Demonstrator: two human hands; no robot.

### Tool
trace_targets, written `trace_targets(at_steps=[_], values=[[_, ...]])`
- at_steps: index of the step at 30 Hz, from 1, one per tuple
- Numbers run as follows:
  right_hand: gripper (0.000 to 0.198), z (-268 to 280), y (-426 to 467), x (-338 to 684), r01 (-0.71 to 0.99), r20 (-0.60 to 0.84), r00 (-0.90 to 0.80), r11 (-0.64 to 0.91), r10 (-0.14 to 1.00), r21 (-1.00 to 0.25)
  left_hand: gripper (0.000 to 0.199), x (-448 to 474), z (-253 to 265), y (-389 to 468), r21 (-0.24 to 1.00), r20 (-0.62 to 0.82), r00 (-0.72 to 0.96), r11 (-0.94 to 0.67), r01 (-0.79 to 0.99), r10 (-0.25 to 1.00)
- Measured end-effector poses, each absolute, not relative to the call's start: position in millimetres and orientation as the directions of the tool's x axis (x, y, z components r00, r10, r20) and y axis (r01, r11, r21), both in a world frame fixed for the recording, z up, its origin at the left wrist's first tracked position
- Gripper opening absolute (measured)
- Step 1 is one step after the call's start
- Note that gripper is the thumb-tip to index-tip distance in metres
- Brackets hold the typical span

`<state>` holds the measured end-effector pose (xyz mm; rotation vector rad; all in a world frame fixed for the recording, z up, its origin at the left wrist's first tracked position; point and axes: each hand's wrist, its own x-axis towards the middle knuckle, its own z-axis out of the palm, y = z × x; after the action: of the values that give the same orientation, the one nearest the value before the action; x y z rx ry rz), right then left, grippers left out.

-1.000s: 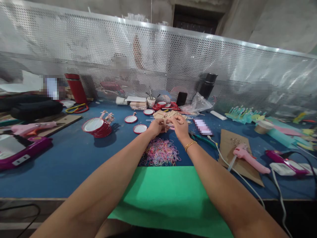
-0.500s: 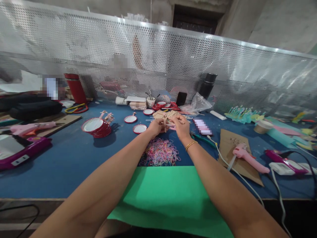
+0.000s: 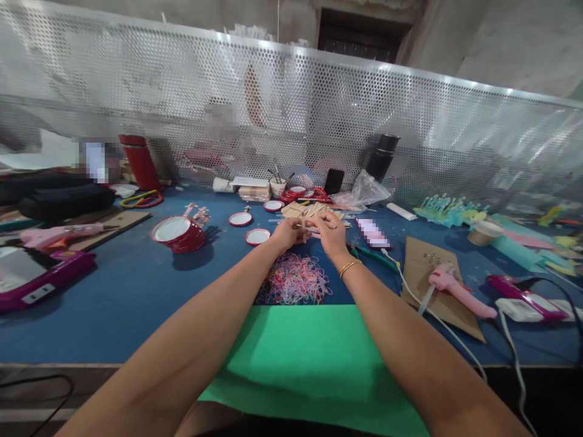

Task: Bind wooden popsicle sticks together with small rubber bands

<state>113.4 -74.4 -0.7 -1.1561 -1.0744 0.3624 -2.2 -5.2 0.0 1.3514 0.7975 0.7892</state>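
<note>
Green sheet (image 3: 314,358) at bottom centre; just beyond it, a heap of thin coloured loops (image 3: 298,280). Mid-frame, left hand (image 3: 286,234) pinches a pale stick (image 3: 305,222). Right hand (image 3: 333,233) just beside it, fingers bent; cannot tell whether they grip. Red-rimmed discs (image 3: 184,237) stacked left of centre. Farthest, perforated screen (image 3: 182,79) across upper frame.

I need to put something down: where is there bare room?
The widest bare patch of table lies between the left purple device, red-rimmed stack, left forearm and near edge; a smaller one, behind the stack, right of the red flask. Crowded: around the right glue gun, left hand, right hand, bands and sticks.
</note>
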Motion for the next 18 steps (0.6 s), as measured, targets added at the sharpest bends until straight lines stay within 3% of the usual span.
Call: trace_targets(at_steps=[18], values=[[0.031,-2.0,-73.2,115.9,0.213,0.441,0.514,0.389,0.736,-0.896,0.016,-2.3,0.9,-4.6,0.996,-0.062,0.509,0.084,-0.021,0.859]])
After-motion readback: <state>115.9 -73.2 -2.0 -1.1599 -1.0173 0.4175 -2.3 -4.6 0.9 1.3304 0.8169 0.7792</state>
